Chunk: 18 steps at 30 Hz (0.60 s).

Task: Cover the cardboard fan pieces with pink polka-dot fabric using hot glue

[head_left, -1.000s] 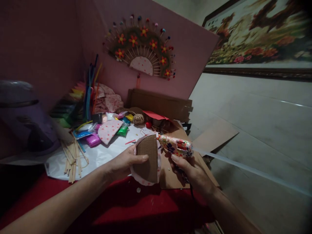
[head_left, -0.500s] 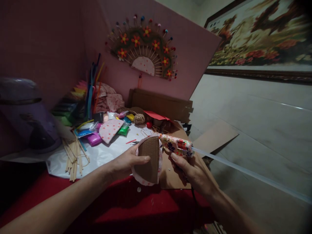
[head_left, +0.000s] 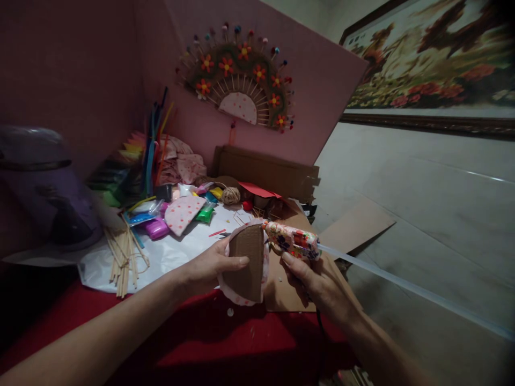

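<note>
My left hand [head_left: 211, 265] grips a brown cardboard semicircle [head_left: 245, 262] backed with pink dotted cloth, thumb lying across its face, holding it upright above the red table edge. My right hand [head_left: 317, 281] is wrapped round the handle of a flower-patterned glue gun [head_left: 292, 241]. The gun's nozzle touches the top right corner of the cardboard piece. A long clear glue stick [head_left: 402, 284] runs out of the gun's back toward the right.
A flat cardboard sheet [head_left: 289, 289] lies under the hands on the red cloth [head_left: 225, 343]. Behind are white paper [head_left: 173, 254], wooden sticks [head_left: 123, 257], a pink dotted semicircle [head_left: 183, 213], clay packets, twine [head_left: 230, 195], pipe cleaners, a purple container [head_left: 44, 187] and a finished fan decoration [head_left: 239, 80] on the pink board.
Both hands with the cardboard piece and glue gun have stayed nearly still; the view shifted slightly.
</note>
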Tool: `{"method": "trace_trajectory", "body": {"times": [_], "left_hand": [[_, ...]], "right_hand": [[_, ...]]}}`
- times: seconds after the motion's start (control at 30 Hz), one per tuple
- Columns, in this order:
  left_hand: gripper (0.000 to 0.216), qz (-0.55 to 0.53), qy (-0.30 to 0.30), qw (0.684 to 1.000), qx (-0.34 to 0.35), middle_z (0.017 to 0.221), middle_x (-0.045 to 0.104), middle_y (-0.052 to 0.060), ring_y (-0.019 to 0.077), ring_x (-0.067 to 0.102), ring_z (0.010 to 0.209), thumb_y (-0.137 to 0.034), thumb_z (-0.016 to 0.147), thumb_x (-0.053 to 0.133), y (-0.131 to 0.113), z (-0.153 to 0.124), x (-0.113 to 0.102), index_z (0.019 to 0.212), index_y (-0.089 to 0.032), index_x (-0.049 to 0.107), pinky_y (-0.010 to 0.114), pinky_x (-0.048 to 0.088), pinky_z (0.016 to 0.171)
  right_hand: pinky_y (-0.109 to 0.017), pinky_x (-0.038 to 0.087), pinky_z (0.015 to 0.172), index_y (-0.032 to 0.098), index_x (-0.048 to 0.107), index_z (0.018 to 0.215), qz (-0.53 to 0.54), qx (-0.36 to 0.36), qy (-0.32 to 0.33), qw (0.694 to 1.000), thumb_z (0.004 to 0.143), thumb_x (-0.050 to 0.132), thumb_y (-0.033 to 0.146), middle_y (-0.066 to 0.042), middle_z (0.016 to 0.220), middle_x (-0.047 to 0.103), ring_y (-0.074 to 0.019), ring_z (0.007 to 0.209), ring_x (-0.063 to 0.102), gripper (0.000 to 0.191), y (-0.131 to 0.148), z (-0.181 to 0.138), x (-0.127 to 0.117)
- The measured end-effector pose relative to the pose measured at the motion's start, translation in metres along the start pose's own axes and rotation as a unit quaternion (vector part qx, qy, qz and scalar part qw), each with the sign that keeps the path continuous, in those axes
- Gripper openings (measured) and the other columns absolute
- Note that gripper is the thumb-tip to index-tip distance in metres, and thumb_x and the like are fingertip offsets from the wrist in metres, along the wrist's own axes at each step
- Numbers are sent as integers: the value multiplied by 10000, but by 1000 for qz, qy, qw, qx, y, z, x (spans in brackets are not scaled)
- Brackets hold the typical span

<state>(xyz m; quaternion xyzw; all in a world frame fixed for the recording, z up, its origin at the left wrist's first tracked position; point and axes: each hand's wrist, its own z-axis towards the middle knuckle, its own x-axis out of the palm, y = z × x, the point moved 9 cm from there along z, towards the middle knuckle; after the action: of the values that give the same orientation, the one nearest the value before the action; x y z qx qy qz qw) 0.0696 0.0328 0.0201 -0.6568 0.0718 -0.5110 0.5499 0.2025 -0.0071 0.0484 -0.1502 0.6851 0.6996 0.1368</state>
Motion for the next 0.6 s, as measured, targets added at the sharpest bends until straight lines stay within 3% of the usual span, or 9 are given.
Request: {"method": "trace_trajectory", "body": {"times": [0.3,0.6], "left_hand": [[500,5,0,1000,12,1083,652,86,196,634,920,-64,767,613,0,1,-4,1233,-229,533,333,481,833],[496,8,-3,1000,5,1027,672,85,197,647,867,-111,734,672,1,1,-4,1205,-218,558,325,488,804]], "right_hand": [[-172,309,372,180,446,691,-8,21,-10,1000,852,485,545,41,589,406,-61,466,380,401,-5,-4,-2],[-193,301,367,179,468,669,-6,1,-12,1000,856,481,532,52,541,390,-62,412,358,399,4,-2,-1]]}}
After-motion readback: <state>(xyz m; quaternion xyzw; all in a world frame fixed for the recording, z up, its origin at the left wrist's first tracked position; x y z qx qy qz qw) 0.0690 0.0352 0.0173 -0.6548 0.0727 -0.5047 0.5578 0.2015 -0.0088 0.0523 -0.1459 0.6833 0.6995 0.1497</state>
